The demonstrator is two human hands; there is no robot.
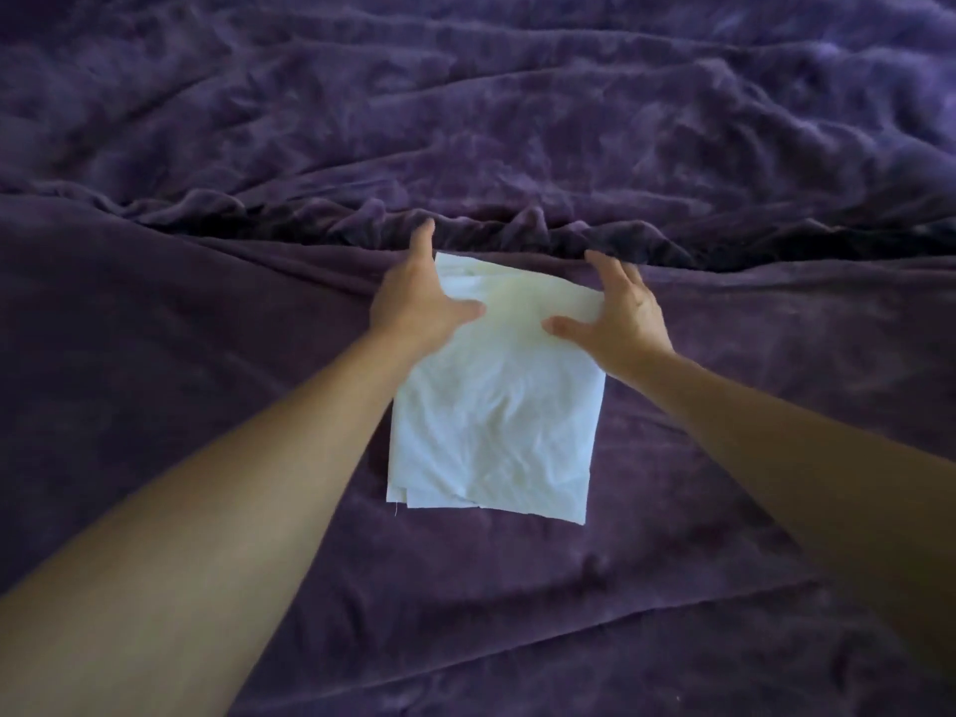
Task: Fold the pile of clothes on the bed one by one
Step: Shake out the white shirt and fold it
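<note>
- So, where you're at: the white cloth (496, 421) is already folded down to a tidy rectangle. You can see a few layers stacked at its near edge, so I'd call this piece nearly done.
- It's lying flat on the purple blanket (181, 385) that covers the bed. Its far edge sits just short of the bunched ridge (320, 219) running across the blanket. None of the bed's own edges or corners are in frame, so that's as precise as I can get.
- Your left hand (419, 302) is at the far-left corner, fingers stretched out past the edge and thumb lying on top of the cloth.
- Your right hand (623, 315) is at the far-right corner, fingers spread and thumb on the cloth too.
- Neither hand looks wrapped around the fabric. To me they read as relaxed and resting on it, though it's a bit blurry out there.
- My guess is you're either smoothing it or setting up one more fold from the far edge toward you.
- What's left: no pile shows anywhere in this view, and no finished stack either. So I can't say how many pieces remain.
- Writing or brands: nothing readable. No tag, print or label on the cloth or blanket, just a loose thread (396, 511) at the near-left corner.
</note>
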